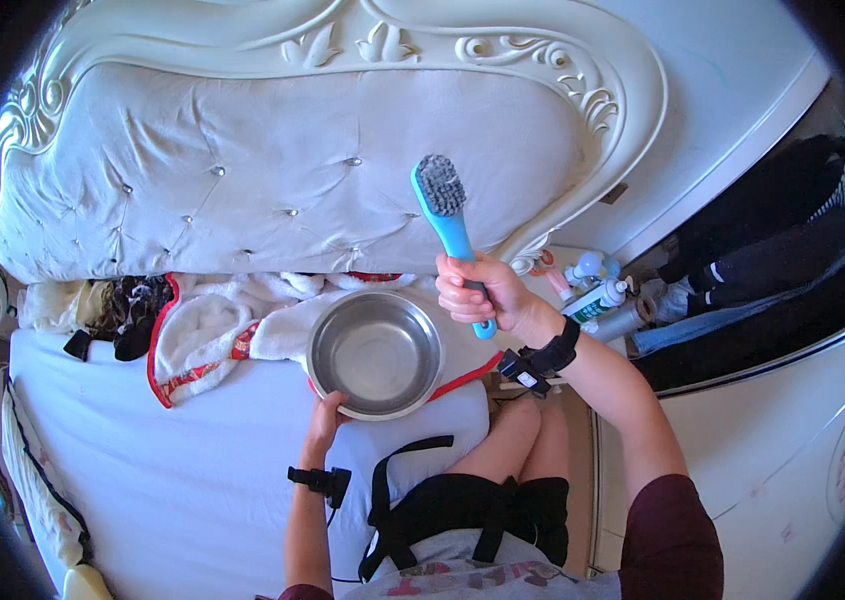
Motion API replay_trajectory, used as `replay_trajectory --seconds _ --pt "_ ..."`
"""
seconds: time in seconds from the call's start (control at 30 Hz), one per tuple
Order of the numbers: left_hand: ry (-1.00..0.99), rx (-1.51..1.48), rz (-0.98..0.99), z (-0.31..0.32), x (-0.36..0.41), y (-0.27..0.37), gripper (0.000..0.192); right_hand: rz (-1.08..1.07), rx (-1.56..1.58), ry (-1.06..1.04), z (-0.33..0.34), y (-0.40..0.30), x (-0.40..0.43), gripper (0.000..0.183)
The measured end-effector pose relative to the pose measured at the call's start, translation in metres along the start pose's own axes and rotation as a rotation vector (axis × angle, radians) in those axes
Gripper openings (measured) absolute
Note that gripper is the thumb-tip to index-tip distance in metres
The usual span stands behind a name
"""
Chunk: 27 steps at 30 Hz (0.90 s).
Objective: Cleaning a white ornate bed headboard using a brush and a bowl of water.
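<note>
My right hand [484, 294] is closed around the blue handle of a scrubbing brush [443, 196], raised in front of the tufted headboard [257, 172]. The brush tilts up and to the left, its grey bristles facing me. In my left hand [326, 418] is the near rim of a round stainless steel basin [374, 360], thumb over the edge and fingers hidden beneath. No objects show inside the basin. Below and behind it lies a white fleece blanket [205, 315] with red trim, spread along the foot of the headboard.
Pale sheeting covers the bed [167, 480]. Dark and cream fabric items [119, 315] lie bunched by the headboard at left. A pump bottle [596, 301] and other bottles crowd the bedside surface at right. Beyond them, dark clothes [767, 232] hang in an open wardrobe.
</note>
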<state>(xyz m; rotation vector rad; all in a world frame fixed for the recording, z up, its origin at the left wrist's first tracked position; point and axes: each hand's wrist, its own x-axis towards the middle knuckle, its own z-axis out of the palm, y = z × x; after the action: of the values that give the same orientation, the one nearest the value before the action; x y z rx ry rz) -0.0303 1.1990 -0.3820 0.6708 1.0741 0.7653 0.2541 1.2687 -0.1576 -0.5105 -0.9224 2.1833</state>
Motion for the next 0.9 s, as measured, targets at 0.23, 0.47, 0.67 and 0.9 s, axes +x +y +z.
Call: replay_trajectory --seconds 0.23,0.47,0.67,0.9 --pt "-0.025 -0.016 0.042 0.007 -0.006 0.007 0.043 0.008 -0.469 0.229 -0.017 0.038 0.029 0.026" --pt "-0.016 -0.063 0.028 0.001 0.001 -0.002 0.039 -0.015 -1.909 0.317 -0.061 0.109 0.063 0.016" --pt "0.001 -0.034 0.031 0.006 0.006 -0.004 0.029 0.089 -2.127 0.305 -0.071 0.127 0.058 0.024" --pt "0.046 -0.036 0.036 0.007 -0.002 0.000 0.032 0.088 -2.011 0.257 -0.047 0.112 0.044 0.032"
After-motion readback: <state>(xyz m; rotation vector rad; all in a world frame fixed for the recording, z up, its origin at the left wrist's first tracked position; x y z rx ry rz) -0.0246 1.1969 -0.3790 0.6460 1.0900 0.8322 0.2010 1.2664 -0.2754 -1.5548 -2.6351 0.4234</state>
